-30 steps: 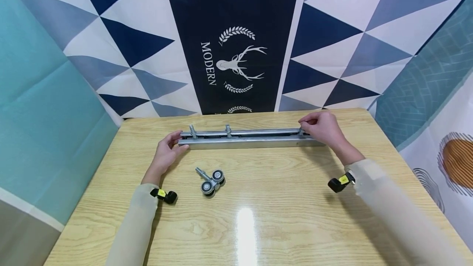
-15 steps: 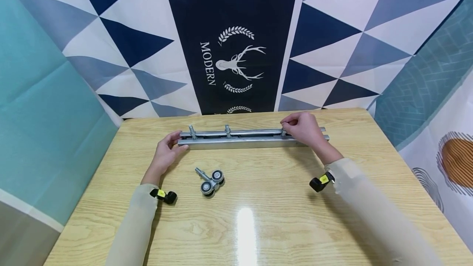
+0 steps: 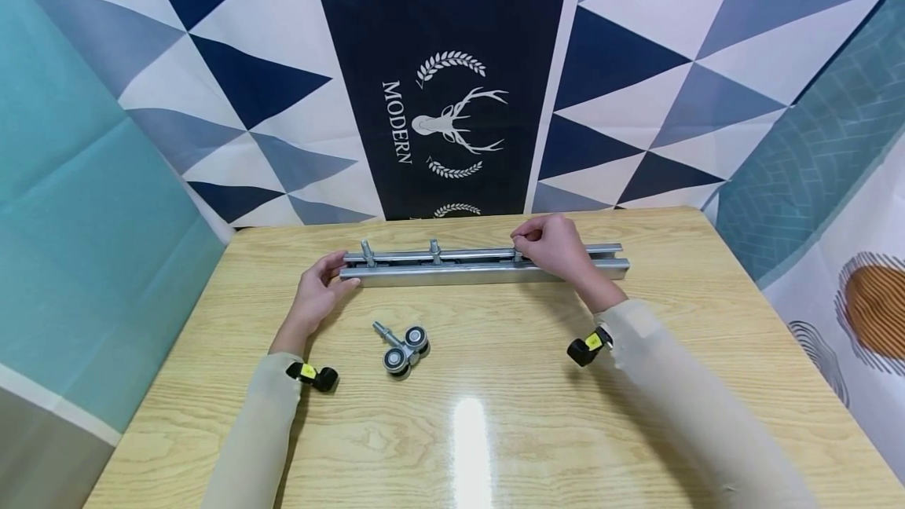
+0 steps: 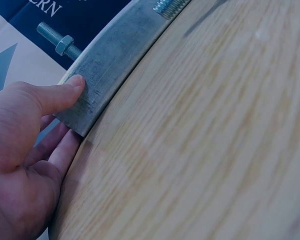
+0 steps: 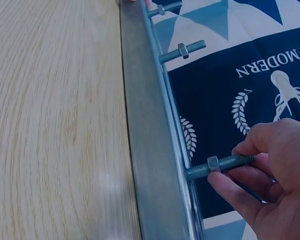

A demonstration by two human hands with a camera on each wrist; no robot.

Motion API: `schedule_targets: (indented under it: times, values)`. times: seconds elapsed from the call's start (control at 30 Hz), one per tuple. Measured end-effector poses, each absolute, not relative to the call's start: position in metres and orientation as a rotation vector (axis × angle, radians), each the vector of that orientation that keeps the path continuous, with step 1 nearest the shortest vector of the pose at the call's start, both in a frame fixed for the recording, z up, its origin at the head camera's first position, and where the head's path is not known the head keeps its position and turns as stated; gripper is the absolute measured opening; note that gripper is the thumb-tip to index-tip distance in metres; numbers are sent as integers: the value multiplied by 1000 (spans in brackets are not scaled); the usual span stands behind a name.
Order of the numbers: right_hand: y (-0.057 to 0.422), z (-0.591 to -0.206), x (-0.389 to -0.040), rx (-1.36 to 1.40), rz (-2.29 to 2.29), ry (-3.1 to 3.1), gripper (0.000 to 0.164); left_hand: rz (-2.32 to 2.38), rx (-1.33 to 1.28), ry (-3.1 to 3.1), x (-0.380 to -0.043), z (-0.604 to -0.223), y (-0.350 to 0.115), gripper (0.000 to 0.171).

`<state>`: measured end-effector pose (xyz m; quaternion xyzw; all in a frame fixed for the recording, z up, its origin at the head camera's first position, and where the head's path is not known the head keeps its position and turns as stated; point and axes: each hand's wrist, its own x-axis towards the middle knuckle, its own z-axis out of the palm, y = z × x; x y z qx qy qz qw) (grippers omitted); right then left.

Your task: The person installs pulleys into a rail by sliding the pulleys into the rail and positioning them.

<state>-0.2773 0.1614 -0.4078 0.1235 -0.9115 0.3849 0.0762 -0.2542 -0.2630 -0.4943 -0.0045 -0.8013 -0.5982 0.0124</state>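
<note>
A grey metal track (image 3: 459,275), slotted along its top, lies across the far part of the table. My left hand (image 3: 320,289) grips its left end, thumb on the near wall and fingers round the end. Two threaded bolts with nuts stand up from the slot: a left bolt (image 3: 368,253) and a middle bolt (image 3: 435,250). Further right, my right hand (image 3: 555,246) pinches a third bolt (image 5: 220,165) by its upper threads; its lower end sits inside the track. A loose roller (image 3: 404,348) with black-rimmed wheels and a threaded stem lies in front of the track.
The wooden table (image 3: 537,399) reaches back to a patterned cloth wall (image 3: 452,100). A teal cloth (image 3: 92,203) hangs at the left side and another patterned cloth (image 3: 834,258) at the right. Each wrist wears a small black camera (image 3: 311,374).
My right hand has slid leftward along the track with the third bolt, uncovering the track's right end. My left hand and the loose roller have stayed in place.
</note>
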Motion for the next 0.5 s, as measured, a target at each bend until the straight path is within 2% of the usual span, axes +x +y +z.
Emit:
schedule_targets:
  times: [0.5]
  values:
    - [157,-407,-279,375,1140,-2761,15,-1880,-10,-2490,-254,-493,-264,65]
